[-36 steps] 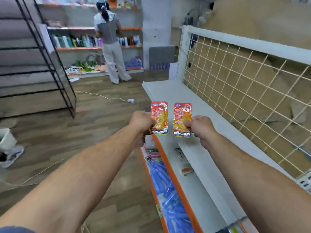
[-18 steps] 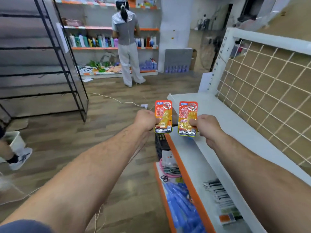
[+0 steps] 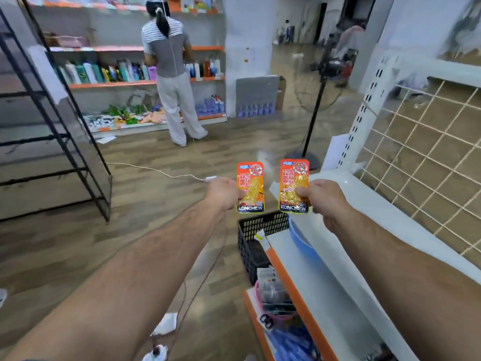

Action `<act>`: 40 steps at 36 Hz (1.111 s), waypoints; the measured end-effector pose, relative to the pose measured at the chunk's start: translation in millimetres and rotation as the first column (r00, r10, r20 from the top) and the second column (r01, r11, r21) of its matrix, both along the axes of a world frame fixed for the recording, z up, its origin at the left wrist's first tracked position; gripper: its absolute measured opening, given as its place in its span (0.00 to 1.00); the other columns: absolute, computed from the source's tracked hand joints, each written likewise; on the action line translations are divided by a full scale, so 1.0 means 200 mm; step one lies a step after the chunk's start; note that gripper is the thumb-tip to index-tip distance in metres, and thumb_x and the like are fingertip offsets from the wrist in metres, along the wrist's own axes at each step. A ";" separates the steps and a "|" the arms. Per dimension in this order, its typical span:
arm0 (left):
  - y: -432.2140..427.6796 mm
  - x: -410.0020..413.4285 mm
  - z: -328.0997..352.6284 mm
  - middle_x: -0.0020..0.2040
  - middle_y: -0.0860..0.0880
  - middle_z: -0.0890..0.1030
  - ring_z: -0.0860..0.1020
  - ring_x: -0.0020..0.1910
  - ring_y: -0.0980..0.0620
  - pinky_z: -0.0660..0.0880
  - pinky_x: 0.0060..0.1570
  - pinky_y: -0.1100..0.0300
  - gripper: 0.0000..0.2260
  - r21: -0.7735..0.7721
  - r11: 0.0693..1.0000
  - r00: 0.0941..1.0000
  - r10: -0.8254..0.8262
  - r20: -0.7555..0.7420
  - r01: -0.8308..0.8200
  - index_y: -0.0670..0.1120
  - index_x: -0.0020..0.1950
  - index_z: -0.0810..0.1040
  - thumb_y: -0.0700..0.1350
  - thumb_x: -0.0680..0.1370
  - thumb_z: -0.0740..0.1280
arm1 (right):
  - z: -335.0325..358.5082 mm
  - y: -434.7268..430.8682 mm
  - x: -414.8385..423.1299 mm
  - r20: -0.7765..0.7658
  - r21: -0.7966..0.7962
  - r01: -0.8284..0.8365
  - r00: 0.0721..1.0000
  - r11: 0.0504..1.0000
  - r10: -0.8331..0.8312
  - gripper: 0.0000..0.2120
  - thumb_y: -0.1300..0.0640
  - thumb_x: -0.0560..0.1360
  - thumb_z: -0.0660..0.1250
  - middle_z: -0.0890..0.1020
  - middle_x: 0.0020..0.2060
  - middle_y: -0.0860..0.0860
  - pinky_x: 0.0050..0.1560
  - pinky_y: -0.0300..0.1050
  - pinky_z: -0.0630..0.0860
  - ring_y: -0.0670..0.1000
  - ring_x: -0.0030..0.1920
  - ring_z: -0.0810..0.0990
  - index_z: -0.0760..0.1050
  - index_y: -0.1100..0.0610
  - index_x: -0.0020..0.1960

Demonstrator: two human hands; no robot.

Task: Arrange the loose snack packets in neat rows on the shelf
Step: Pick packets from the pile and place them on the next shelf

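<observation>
I hold two orange KONCHEW snack packets upright, side by side, out in front of me. My left hand (image 3: 223, 194) pinches the left packet (image 3: 251, 187) by its left edge. My right hand (image 3: 321, 196) pinches the right packet (image 3: 294, 186) by its right edge. Both packets hang in the air just off the near end of the white shelf (image 3: 369, 204), which runs away along my right side under a wire mesh back panel (image 3: 421, 152).
A black crate (image 3: 253, 246) stands on the floor below the packets. A lower orange-edged shelf (image 3: 291, 290) holds a pink tub and blue items. A fan stand (image 3: 309, 142), a floor cable (image 3: 156, 170), a black rack (image 3: 65, 121) and a person at far shelves (image 3: 174, 82) lie ahead.
My view has swung left and up, so the shelf has slid to the right. Both hands still hold their packets side by side, now a little further apart.
</observation>
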State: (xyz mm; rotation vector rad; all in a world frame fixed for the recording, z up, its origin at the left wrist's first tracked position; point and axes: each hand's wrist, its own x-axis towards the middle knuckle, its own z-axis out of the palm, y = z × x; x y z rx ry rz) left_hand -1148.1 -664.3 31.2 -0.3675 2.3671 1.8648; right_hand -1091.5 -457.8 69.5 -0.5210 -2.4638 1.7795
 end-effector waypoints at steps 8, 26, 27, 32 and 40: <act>0.16 -0.55 0.01 0.40 0.43 0.78 0.72 0.35 0.48 0.66 0.31 0.60 0.12 -0.025 0.997 0.997 -0.070 0.010 0.071 0.45 0.35 0.73 0.32 0.72 0.71 | -0.08 0.13 -0.55 0.009 -0.061 0.049 0.999 0.997 -0.048 0.10 0.62 0.76 0.70 0.79 0.37 0.52 0.32 0.40 0.64 0.47 0.33 0.73 0.72 0.56 0.38; 0.81 -1.28 -0.08 0.34 0.49 0.76 0.73 0.29 0.55 0.69 0.25 0.65 0.11 -0.213 0.711 0.742 -0.651 0.162 0.671 0.47 0.38 0.74 0.34 0.72 0.73 | -0.19 0.58 -0.92 0.084 -0.081 0.355 0.934 0.931 -0.348 0.10 0.64 0.76 0.68 0.79 0.31 0.48 0.24 0.31 0.65 0.39 0.23 0.73 0.76 0.56 0.37; 0.84 -1.30 -0.09 0.33 0.48 0.76 0.73 0.27 0.55 0.68 0.24 0.65 0.11 -0.227 0.669 0.705 -0.688 0.174 0.708 0.47 0.36 0.74 0.34 0.71 0.73 | -0.21 0.60 -0.91 0.098 -0.074 0.389 0.919 0.918 -0.381 0.09 0.63 0.76 0.69 0.80 0.32 0.48 0.24 0.32 0.65 0.39 0.24 0.73 0.77 0.55 0.38; 1.02 -1.36 -0.17 0.37 0.42 0.77 0.74 0.31 0.46 0.70 0.30 0.59 0.12 -0.227 0.510 0.552 -0.811 0.195 0.830 0.45 0.36 0.72 0.35 0.71 0.74 | -0.25 0.63 -0.87 0.116 -0.081 0.584 0.810 0.808 -0.574 0.13 0.65 0.75 0.69 0.76 0.25 0.47 0.21 0.32 0.63 0.41 0.21 0.71 0.73 0.55 0.34; 1.25 -1.37 -0.25 0.37 0.42 0.78 0.76 0.32 0.46 0.72 0.32 0.58 0.06 -0.231 0.335 0.379 -0.907 0.184 0.913 0.41 0.42 0.76 0.35 0.72 0.72 | -0.30 0.64 -0.71 0.154 -0.028 0.793 0.605 0.609 -0.781 0.05 0.63 0.73 0.71 0.79 0.33 0.52 0.27 0.38 0.64 0.47 0.28 0.72 0.78 0.58 0.39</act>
